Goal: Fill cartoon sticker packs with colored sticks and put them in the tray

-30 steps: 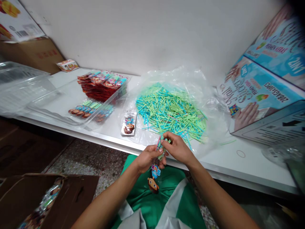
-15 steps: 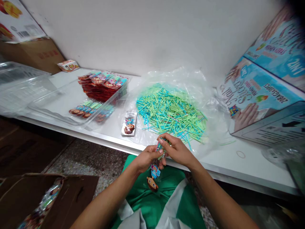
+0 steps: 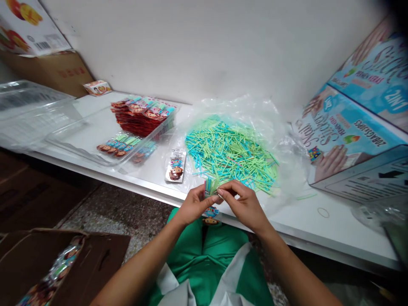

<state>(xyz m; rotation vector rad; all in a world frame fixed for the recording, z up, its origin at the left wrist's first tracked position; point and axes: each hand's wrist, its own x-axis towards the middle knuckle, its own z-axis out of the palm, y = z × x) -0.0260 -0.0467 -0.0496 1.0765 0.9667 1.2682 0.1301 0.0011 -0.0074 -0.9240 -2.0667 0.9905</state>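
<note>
Just in front of the table's edge, my left hand (image 3: 194, 206) is closed on a small printed packet (image 3: 211, 211) with a cartoon head at its lower end. Green, blue and pink sticks (image 3: 208, 186) show at its top, between my two hands. The thumb and forefinger of my right hand (image 3: 245, 205) pinch at the green sticks on the right side of the packet. Whether the sticks are fully inside it I cannot tell. Beyond my hands a large pile of green and blue sticks (image 3: 232, 148) lies on a clear plastic sheet (image 3: 264, 110).
A small stack of printed packets (image 3: 174, 168) lies left of the pile. Farther left, a clear tray (image 3: 73, 138) holds packets in rows and a tall stack. Blue boxes (image 3: 353, 123) stand right. A rubber band (image 3: 323, 212) lies on the table (image 3: 287, 214). An open carton (image 3: 105, 263) is lower left.
The packet's lower end has risen and tilted towards the table. My right fingers have shifted from over the sticks to a pinch at their right side. The view has moved slightly.
</note>
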